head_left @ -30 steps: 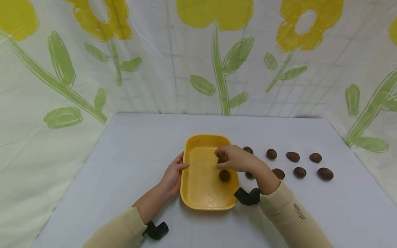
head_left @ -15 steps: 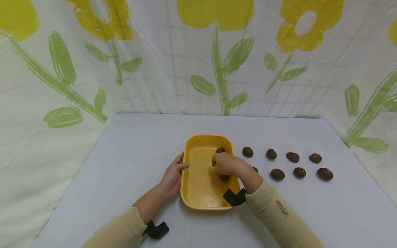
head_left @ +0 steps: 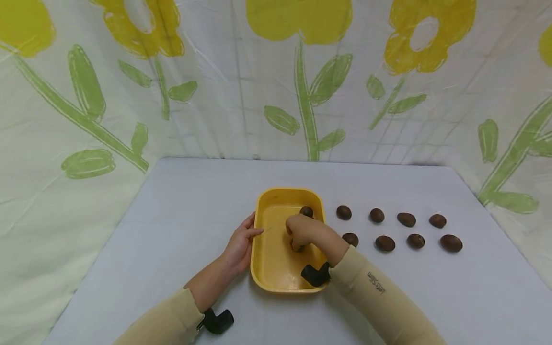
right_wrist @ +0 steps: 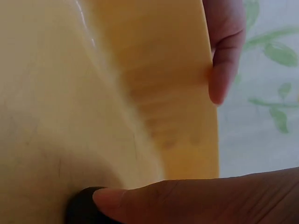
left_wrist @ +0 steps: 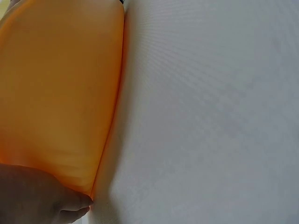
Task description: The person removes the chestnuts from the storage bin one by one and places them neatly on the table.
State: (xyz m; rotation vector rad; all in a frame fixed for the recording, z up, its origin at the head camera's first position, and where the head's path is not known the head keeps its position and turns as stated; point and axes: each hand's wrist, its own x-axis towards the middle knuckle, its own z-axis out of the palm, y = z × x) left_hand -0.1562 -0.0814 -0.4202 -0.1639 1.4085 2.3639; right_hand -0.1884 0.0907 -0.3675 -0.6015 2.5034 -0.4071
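Observation:
My left hand grips the left side of a yellow plastic tray, thumb over the rim. In the left wrist view its fingers lie at the tray's outer side. My right hand reaches down inside the tray, fingers curled. It pinches a dark brown, nut-like ball, mostly hidden under the fingers. The right wrist view shows the thumb pressed against this dark ball. Just beyond the hand, another brown ball sits in the tray near its right wall.
Right of the tray, several similar brown balls lie in two rows on the white table, among them a near one and a far one. A flower-printed curtain hangs behind the table. Both wrists wear black mounts.
My right hand has moved left and toward me within the tray. The nearer ball in the tray has shifted left with its fingers. My left hand and the tray have stayed put.

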